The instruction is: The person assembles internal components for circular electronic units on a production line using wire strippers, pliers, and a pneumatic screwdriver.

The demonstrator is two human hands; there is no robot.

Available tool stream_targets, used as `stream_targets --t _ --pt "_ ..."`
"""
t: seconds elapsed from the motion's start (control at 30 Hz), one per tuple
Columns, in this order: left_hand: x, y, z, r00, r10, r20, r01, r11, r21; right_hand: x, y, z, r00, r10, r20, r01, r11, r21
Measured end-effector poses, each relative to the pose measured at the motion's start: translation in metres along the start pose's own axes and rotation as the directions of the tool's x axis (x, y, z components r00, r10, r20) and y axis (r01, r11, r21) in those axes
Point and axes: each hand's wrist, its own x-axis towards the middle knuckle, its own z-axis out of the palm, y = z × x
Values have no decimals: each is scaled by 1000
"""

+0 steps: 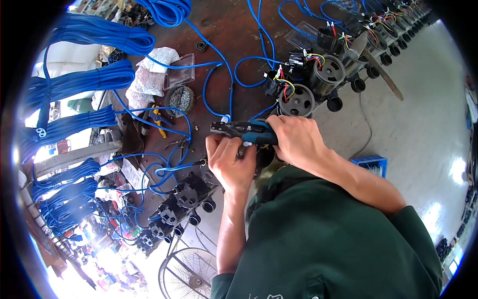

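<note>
My right hand is wrapped round the handles of a crimping plier with blue-and-black grips, its dark jaws pointing left. Just below the jaws is my left hand, fingers curled and pinched together. What it pinches is mostly hidden; a small white connector shows beside its fingertips. Beyond the plier, a blue cable runs down to a white end by the jaws. Close to my right hand stands a round metal motor housing with red, yellow and black wires.
More housings line the bench edge to the far right, a wooden-handled tool across them. A bowl of small metal parts and yellow-and-blue pliers lie left. Blue cable coils hang left; a fan stands below.
</note>
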Motion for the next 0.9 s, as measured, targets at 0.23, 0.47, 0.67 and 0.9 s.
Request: stream_targets --t 0.23,0.47,0.67,0.9 --pt "2 2 1 999 25 28 -25 1000 -7 18 25 17 993 -76 93 57 979 195" --pt "-8 11 -5 919 -309 245 289 950 115 23 49 15 997 -70 -40 78 962 263" --pt "43 13 -12 811 -438 387 398 899 185 3 66 -30 997 -69 -44 81 899 430" --pt "89 -18 17 898 -407 169 411 911 11 35 151 -53 908 153 -389 -241 952 -188"
